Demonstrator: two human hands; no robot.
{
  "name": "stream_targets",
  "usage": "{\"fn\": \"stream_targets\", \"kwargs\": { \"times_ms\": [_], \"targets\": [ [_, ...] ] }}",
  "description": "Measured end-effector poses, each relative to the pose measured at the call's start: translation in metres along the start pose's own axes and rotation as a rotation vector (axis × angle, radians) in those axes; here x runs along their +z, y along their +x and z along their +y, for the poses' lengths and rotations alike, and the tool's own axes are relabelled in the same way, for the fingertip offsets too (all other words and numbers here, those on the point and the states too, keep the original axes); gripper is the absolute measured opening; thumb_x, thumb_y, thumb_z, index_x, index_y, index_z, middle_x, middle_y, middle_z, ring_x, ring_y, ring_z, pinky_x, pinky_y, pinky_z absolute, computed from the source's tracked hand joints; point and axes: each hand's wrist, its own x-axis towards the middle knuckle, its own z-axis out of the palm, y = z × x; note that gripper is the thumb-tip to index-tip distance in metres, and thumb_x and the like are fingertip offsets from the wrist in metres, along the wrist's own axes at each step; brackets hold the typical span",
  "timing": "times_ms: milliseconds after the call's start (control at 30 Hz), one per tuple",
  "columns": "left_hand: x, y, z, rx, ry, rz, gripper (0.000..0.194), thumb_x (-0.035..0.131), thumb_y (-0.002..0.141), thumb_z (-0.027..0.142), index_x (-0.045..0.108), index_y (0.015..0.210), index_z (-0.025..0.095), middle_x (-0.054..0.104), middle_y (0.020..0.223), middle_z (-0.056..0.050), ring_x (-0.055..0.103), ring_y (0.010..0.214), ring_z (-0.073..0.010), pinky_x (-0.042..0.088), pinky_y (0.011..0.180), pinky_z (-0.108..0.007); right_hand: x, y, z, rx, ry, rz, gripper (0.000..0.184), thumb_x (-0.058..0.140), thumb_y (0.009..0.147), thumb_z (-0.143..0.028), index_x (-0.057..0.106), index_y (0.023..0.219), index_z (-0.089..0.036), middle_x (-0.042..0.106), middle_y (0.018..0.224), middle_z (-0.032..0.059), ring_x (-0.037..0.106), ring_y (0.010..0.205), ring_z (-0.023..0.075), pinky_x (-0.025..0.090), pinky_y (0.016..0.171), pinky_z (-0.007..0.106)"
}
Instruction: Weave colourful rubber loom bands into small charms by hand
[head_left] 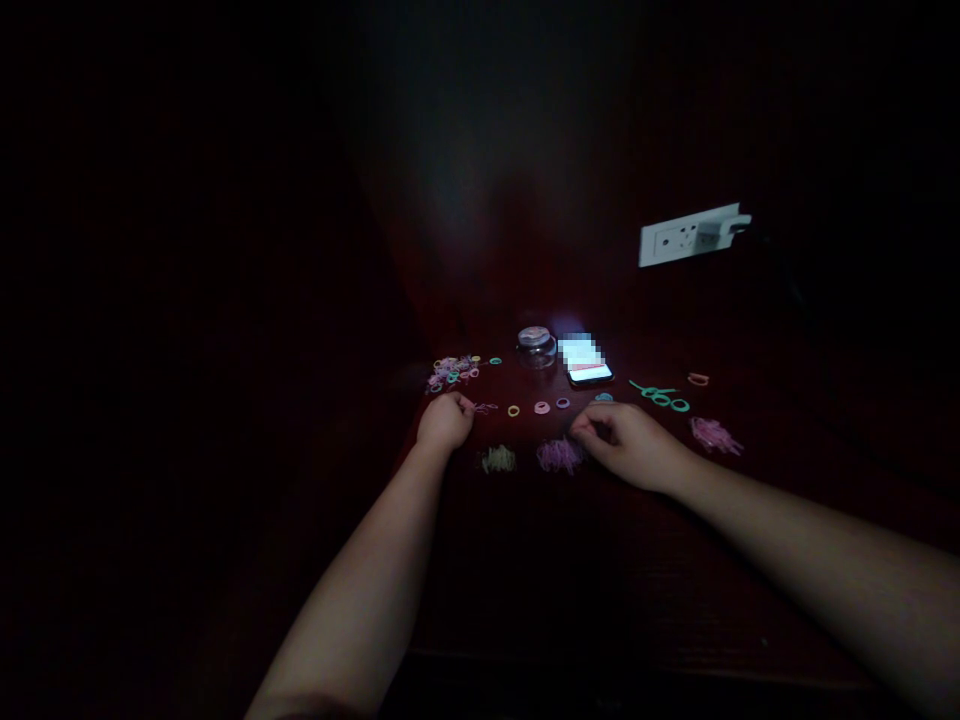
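Observation:
My left hand (446, 422) is closed in a pinch, with a few thin purple rubber bands (486, 408) at its fingertips. Left of centre, just beyond that hand, lies a mixed pile of coloured rubber bands (453, 371). My right hand (626, 443) has thumb and fingers curled together beside a purple rubber band pile (559, 456); whatever is between the fingertips is too small to make out. Between the hands sit a yellow hair ring (514, 411), a pink ring (542, 408) and a lilac ring (563, 403). A blue ring (604, 398) lies just behind my right hand.
A pale yellow band pile (498, 459) lies in front. Farther back stand a clear round jar (537, 350) and a lit phone (589, 362). Green rings (661, 398), an orange ring (698, 380) and a pink pile (715, 436) are at right. A wall socket (686, 237) holds a plug.

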Motion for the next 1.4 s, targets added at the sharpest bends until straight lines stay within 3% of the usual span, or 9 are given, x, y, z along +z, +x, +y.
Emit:
{"fn": "stream_targets", "kwargs": {
  "times_ms": [533,933,1400],
  "targets": [
    [0.010,0.007,-0.006,-0.016,-0.145,0.059,0.011,0.055,0.084,0.027,0.064,0.085,0.020,0.073,0.086,-0.006,0.065,0.076,-0.0181,0.046,0.070,-0.025,0.000,-0.001,-0.001,0.039,0.038,0.014,0.019,0.052,0.084,-0.027,0.060,0.069,-0.018,0.055,0.062,-0.0012,0.048,0.058,0.0125,0.035,0.055,0.025],
    [0.016,0.010,-0.011,0.030,-0.316,0.131,0.010,0.058,0.077,0.020,0.063,0.086,0.018,0.070,0.082,-0.004,0.064,0.072,-0.0151,0.048,0.071,-0.023,0.000,-0.001,0.000,0.049,0.049,-0.006,0.018,0.054,0.084,-0.028,0.061,0.071,-0.018,0.057,0.062,-0.0010,0.049,0.056,0.0120,0.035,0.054,0.025],
    [0.022,0.013,-0.014,0.093,-0.432,0.134,0.013,0.061,0.074,0.016,0.063,0.087,0.018,0.070,0.082,-0.004,0.065,0.072,-0.0142,0.052,0.072,-0.025,0.001,-0.001,-0.001,0.039,0.063,0.001,0.018,0.054,0.084,-0.027,0.060,0.070,-0.018,0.055,0.062,-0.0015,0.048,0.056,0.0117,0.035,0.054,0.024]
  ]
}}
